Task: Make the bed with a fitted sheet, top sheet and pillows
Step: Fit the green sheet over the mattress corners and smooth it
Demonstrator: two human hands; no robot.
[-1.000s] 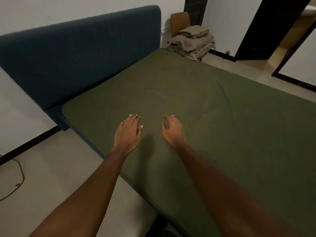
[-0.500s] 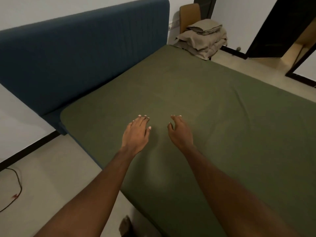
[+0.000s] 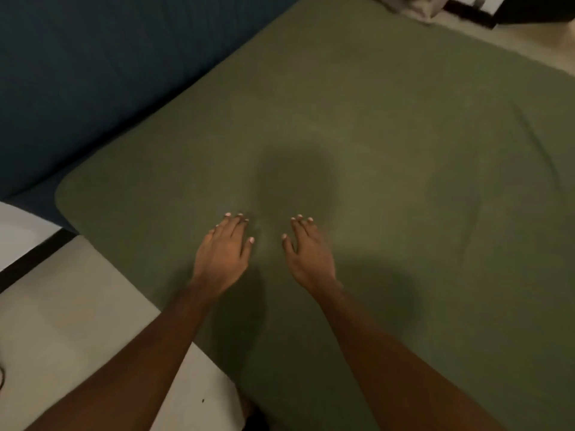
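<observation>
Hands lie flat on the green fitted sheet (image 3: 389, 126), palms down, near the corner of the bed by the blue headboard (image 3: 102, 63). The left hand (image 3: 222, 255) and right hand (image 3: 306, 255) sit side by side, slightly apart, fingers straight and holding nothing. The sheet covers the mattress smoothly, with faint creases to the right.

Ahead: I see the smooth olive-green fitted sheet (image 3: 389, 135) lying flat, with wide room across it.
Left: the upright dark-blue padded headboard (image 3: 93, 73) walls off that side.
Between hands: a narrow gap separates the left hand (image 3: 222, 258) and the right hand (image 3: 311, 259).
Near left: pale floor (image 3: 77, 306) lies beside the bed corner.
</observation>
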